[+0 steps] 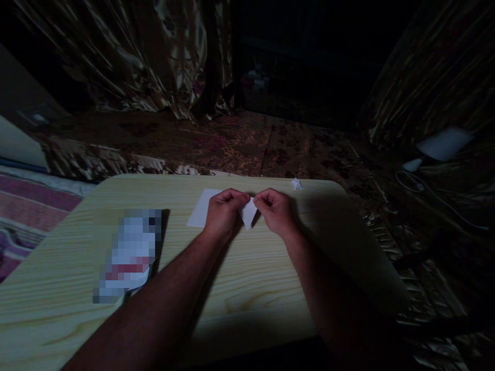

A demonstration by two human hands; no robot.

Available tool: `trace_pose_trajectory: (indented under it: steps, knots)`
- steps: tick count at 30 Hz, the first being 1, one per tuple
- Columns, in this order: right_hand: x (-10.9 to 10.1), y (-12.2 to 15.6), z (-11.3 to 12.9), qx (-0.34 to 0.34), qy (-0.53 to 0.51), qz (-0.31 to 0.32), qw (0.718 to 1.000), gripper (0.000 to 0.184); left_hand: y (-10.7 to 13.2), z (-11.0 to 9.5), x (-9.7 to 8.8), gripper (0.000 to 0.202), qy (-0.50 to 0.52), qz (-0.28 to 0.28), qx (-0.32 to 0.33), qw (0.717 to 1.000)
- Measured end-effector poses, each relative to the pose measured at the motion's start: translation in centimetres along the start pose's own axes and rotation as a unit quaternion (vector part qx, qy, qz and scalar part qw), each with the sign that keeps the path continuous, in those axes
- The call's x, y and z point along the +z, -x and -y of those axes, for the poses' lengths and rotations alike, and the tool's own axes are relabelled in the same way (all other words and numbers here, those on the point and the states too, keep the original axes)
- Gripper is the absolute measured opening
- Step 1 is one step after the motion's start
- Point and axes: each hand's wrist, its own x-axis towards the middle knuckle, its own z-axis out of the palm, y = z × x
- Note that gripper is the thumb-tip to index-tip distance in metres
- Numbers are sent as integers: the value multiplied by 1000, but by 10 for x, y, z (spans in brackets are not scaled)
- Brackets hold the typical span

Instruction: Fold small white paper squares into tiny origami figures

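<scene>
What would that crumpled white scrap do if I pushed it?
The scrap looks like paper, so it's probably light. Its lumpy shape might tumble unevenly. It's near the far edge of the table, so it could fall.

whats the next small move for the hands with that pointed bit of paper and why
Perhaps lay the pointed white paper flat on the table: the left hand and right hand pinch it by its upper part, leaving its tip free, and that surface beneath would steady it.
</scene>
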Motion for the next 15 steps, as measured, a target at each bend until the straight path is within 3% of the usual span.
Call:
trace_pose_trajectory:
  steps: [4, 8, 15]
  knots:
    - [-1, -1, -2, 3, -10, -11, 1000, 8, 0, 1, -1, 18, -58, 10, 32, 998]
    - [-2, -1, -2, 17, -6, -25, 1000, 9, 1, 2, -3, 21, -85, 46, 13, 995]
    - [-2, -1, -1, 17, -8, -17, 1000, 9, -1, 3, -4, 23, -78, 32, 4, 996]
